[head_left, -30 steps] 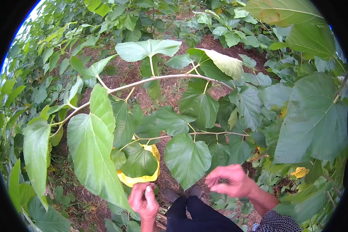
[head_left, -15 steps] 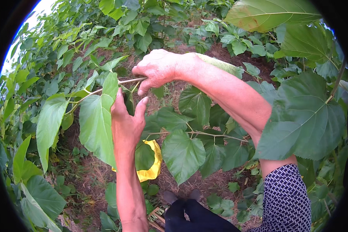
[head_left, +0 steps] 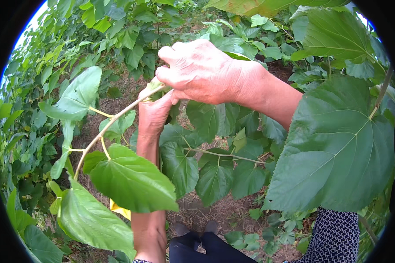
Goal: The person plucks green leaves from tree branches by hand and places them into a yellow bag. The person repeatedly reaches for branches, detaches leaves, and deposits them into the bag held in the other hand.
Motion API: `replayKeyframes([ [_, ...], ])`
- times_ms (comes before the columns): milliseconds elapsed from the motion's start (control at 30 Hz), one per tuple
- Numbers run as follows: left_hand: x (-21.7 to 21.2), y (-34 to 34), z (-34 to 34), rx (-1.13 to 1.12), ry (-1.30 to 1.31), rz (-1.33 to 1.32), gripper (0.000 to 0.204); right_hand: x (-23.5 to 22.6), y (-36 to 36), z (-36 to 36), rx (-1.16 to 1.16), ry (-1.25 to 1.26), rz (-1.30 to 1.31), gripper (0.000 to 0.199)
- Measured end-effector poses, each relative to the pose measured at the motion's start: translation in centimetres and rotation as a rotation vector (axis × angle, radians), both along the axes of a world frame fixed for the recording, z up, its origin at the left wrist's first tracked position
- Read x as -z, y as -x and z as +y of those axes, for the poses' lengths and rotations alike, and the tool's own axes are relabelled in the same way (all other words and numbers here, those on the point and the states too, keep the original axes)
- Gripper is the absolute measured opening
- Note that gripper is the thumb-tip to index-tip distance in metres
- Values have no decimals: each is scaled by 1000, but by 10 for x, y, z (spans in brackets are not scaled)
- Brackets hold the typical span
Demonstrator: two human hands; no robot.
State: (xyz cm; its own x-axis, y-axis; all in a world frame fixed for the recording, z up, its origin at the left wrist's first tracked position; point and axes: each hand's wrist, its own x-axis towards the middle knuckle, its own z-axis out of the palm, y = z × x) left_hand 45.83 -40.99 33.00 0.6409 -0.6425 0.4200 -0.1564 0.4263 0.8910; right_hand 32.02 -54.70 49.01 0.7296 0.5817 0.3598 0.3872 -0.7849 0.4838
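Head view: right hand (head_left: 202,72) clamped on the leafy branch (head_left: 105,125); left hand (head_left: 155,107) just below, hands together, fingers mostly hidden, so can't tell its grip; branch lies left of the right hand, long axis slanting from that fist down to lower left, leaves hanging in front of the left forearm (head_left: 148,232); right hand looks nearer the branch's upper visible end; yellow item (head_left: 120,209) partly hidden beside that forearm.

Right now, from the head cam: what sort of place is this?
Outdoors, likely a plantation or garden plot: dense green shrubs fill the background, dry litter covers the soil underfoot, and the right hand grips a broad-leaved branch.
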Motion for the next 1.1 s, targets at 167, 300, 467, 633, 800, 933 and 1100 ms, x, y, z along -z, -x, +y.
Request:
replayKeyframes([
  [167, -67, 30, -14, -223, 315, -308, 45, -15, 7, 1, 74, -175, 220, 25],
  [300, -40, -4, -26, -181, 19, -452, 8, -6, -19, -13, 30, -206, 184, 24],
  [467, -29, -22, -43, -353, -294, -928, 7, 1, -46, -24, 79, -260, 168, 25],
  [633, -20, -49, -49, -376, -485, -935, 12, 7, -71, -38, 110, -153, 102, 18],
  [800, 1, -25, -74, 126, -731, -1382, 11, 5, -67, -101, 408, -417, 12, 15],
  [933, 34, -16, -85, 290, -721, -1121, 33, 3, -34, -136, 394, -370, -84, 32],
  [1100, -15, -21, -66, 69, -236, -36, 60, 28, -71, -95, 223, -431, -187, 25],
])
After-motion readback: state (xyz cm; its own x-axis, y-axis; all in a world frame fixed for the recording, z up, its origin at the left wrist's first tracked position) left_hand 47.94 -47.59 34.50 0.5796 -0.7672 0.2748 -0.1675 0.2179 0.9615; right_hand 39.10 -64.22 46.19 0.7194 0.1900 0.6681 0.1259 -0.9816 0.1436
